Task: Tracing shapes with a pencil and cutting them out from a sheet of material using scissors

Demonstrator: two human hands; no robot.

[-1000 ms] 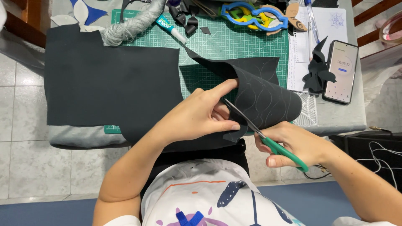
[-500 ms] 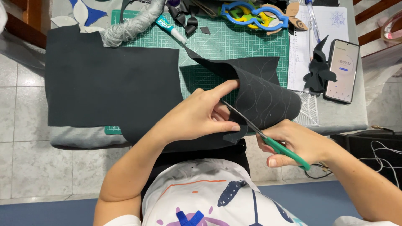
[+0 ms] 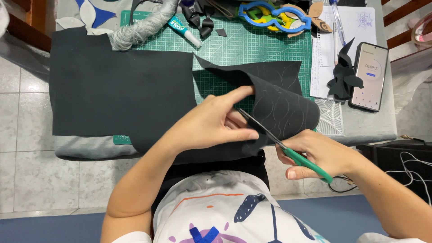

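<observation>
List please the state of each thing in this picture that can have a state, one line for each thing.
Left hand: holds the black felt sheet, thumb and fingers pinching it.
Right hand: grips the green-handled scissors.
Green-handled scissors: blades in the felt.
Black felt sheet: flat on the left, right part curled up, with faint drawn lines.
Phone: screen lit, lying flat.
Glue tube: lying down; cap cannot be told.

Phone (image 3: 370, 75), glue tube (image 3: 184, 31), blue template (image 3: 273, 17)
</observation>
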